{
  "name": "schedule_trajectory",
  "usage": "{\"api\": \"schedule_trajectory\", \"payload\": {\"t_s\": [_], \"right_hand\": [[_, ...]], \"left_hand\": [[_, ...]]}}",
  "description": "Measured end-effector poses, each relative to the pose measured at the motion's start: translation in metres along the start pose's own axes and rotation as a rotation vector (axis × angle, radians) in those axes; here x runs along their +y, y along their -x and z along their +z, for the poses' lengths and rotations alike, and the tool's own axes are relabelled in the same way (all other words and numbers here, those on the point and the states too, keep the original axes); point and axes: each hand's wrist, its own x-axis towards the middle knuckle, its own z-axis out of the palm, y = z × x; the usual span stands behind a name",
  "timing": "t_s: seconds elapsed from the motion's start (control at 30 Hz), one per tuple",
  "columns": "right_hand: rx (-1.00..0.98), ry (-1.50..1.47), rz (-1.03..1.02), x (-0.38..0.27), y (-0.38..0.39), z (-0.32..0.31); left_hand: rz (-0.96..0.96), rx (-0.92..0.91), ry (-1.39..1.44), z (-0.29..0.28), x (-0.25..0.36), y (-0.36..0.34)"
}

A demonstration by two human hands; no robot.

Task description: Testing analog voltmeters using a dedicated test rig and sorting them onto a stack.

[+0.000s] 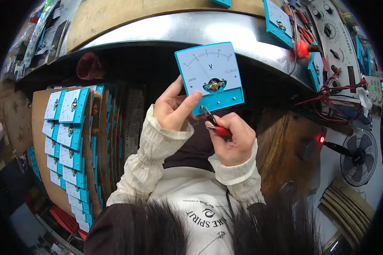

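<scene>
The left hand pinches the blue-framed meter by its lower-left edge; just below the meter, the right hand clasps a red-handled tool.

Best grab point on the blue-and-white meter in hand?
I'd take the meter by its right edge, coming from the upper right: that straight rim is free, while the left hand holds the lower left and the red-handled tool is at the bottom. Avoid the exposed mechanism on its face.

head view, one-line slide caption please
Left hand holds a blue-framed meter while the right hand holds a red-handled tool at its lower edge; similar meters sit at left.
</scene>
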Motion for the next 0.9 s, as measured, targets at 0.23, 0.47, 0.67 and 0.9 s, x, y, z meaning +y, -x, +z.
{"api": "schedule_trajectory", "payload": {"t_s": [0.23, 0.47, 0.67, 0.9], "right_hand": [[0.066, 0.045, 0.061, 0.011, 0.014, -0.007], [0.168, 0.020, 0.135, 0.010, 0.029, -0.012], [0.134, -0.240, 0.277, 0.009, 0.034, -0.027], [0.335, -0.162, 0.235, 0.013, 0.036, -0.045]], "left_hand": [[-0.066, -0.040, -0.150, 0.014, -0.010, -0.006], [-0.097, -0.019, -0.092, 0.033, -0.025, -0.006], [-0.169, -0.049, -0.056, 0.034, -0.018, -0.007], [-0.178, -0.048, -0.048, 0.035, -0.017, -0.010]]}}
